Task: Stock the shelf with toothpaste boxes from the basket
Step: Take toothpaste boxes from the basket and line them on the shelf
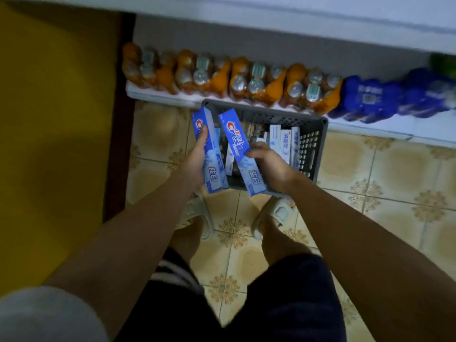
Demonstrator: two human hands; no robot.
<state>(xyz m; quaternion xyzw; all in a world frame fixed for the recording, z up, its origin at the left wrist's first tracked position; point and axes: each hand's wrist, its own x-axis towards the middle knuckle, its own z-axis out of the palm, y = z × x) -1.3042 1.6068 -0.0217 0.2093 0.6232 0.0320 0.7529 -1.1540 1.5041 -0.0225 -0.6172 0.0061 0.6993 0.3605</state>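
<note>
A grey plastic basket (pixel 318 134) stands on the tiled floor by my feet. My left hand (pixel 196 161) grips a blue toothpaste box (pixel 212 174) over the basket's left edge, thumb on its face. My right hand (pixel 270 164) holds a second blue toothpaste box (pixel 240 149) above the basket, fingers curled round its right side. Several white toothpaste boxes (pixel 285 144) stand upright inside the basket at the right. The white bottom shelf (pixel 370 125) runs just behind the basket.
Orange shrink-wrapped bottle packs (pixel 222 75) and blue packs (pixel 370 99) line the bottom shelf. A white shelf board (pixel 296 18) overhangs above them. A yellow wall (pixel 54 119) and a dark post (pixel 116 134) stand at the left. My sandalled feet (pixel 197 213) are just before the basket.
</note>
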